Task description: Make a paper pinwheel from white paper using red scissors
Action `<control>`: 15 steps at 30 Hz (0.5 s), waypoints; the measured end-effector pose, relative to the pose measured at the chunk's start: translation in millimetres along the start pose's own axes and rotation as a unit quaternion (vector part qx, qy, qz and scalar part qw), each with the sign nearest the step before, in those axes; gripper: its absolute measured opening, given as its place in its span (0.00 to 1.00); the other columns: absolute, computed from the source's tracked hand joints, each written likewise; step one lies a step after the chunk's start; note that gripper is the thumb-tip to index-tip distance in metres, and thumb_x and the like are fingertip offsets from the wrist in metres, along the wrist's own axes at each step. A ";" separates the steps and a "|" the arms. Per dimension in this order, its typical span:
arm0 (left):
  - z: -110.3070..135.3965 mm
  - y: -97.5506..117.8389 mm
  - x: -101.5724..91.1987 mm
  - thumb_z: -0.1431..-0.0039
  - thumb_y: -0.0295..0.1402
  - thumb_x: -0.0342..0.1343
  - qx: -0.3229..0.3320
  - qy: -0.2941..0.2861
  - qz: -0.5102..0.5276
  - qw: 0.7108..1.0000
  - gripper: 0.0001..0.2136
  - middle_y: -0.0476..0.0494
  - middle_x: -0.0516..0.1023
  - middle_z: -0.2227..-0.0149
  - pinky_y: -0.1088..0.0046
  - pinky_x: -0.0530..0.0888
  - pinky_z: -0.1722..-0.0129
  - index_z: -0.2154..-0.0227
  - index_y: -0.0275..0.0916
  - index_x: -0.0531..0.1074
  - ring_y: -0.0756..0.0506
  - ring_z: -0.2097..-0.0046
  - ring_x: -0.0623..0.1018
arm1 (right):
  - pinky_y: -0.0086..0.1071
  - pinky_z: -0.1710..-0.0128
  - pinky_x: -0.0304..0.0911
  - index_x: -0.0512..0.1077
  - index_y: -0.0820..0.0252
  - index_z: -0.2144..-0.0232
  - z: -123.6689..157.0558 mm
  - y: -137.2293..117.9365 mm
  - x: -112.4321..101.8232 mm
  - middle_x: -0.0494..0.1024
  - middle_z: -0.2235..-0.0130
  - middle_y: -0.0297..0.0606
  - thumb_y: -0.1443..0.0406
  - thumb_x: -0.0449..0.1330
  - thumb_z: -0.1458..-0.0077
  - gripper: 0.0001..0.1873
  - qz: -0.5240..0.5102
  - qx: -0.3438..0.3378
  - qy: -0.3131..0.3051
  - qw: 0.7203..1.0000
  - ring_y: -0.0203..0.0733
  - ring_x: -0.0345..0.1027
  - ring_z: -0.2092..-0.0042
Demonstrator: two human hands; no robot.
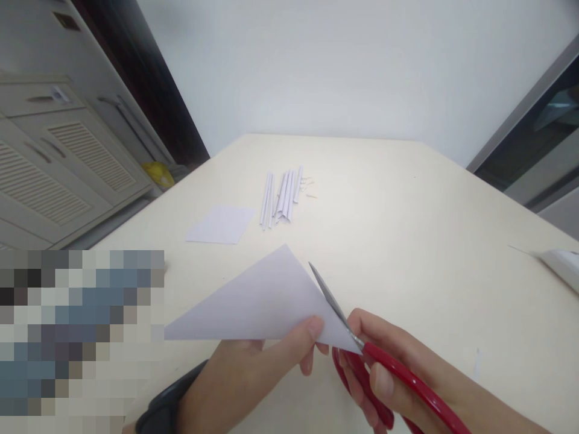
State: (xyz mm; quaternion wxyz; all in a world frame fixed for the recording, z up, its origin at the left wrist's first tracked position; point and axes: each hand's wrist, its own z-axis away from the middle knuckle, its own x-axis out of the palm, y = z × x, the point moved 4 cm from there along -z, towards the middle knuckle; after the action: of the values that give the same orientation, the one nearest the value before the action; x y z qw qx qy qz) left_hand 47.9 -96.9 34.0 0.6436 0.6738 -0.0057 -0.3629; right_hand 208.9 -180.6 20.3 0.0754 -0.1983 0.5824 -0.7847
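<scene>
A white sheet of paper folded into a triangle (pixel 257 301) is held up over the table by my left hand (pixel 280 355). The thumb presses on its face and the other fingers are behind it. My right hand (pixel 393 374) grips a pair of scissors with red handles (pixel 411 377). One pointed steel blade lies in front, along the triangle's right edge. The paper's right corner sits close to the scissors' pivot, and the other blade is hidden behind the paper.
Rolled paper tubes (pixel 284 196) lie on the pale table (pixel 407 229) beside thin light ties (pixel 307 184). A square of white paper (pixel 221 224) rests left of them. At the right edge is a white object (pixel 561 268); a narrow paper strip (pixel 477 363) lies at lower right. The lower left is pixelated.
</scene>
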 end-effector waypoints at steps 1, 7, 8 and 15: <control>0.0 0.3 0.1 0.42 0.43 0.52 0.002 0.001 0.001 1.000 0.20 0.53 0.76 0.81 0.68 0.73 0.57 0.87 0.44 0.66 0.45 0.73 0.78 | 0.27 0.70 0.59 0.58 0.53 0.64 -0.2 -0.1 0.0 0.66 0.71 0.29 0.45 0.54 0.38 0.20 0.001 -0.001 -0.003 1.000 0.33 0.57 0.72; -0.1 1.9 -0.3 0.42 0.43 0.52 -0.002 0.005 -0.001 1.000 0.20 0.54 0.75 0.83 0.68 0.73 0.57 0.88 0.44 0.66 0.45 0.74 0.78 | 0.26 0.70 0.61 0.59 0.55 0.63 -2.4 -0.2 -0.7 0.66 0.70 0.29 0.45 0.53 0.38 0.21 0.010 -0.006 -0.011 1.000 0.31 0.57 0.72; 0.1 1.9 -0.2 0.42 0.43 0.52 0.000 0.001 0.000 1.000 0.20 0.54 0.75 0.83 0.69 0.73 0.58 0.88 0.44 0.66 0.45 0.74 0.78 | 0.26 0.71 0.61 0.59 0.56 0.64 -2.6 -0.3 -0.6 0.66 0.70 0.29 0.45 0.54 0.38 0.21 0.012 -0.006 -0.010 1.000 0.31 0.57 0.72; 2.2 -1.2 0.0 0.41 0.42 0.53 0.007 -0.008 0.004 1.000 0.19 0.54 0.76 0.82 0.70 0.73 0.57 0.87 0.44 0.67 0.46 0.73 0.79 | 0.27 0.73 0.61 0.60 0.56 0.66 -3.0 -1.3 -1.1 0.64 0.72 0.29 0.40 0.54 0.42 0.26 0.039 0.019 0.013 0.999 0.32 0.59 0.73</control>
State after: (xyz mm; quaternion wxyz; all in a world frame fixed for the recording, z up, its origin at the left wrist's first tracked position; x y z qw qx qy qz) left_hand 46.4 -98.6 33.2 0.6401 0.6757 -0.0160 -0.3654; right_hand 208.8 -177.1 20.6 0.1024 -0.1637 0.5756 -0.7946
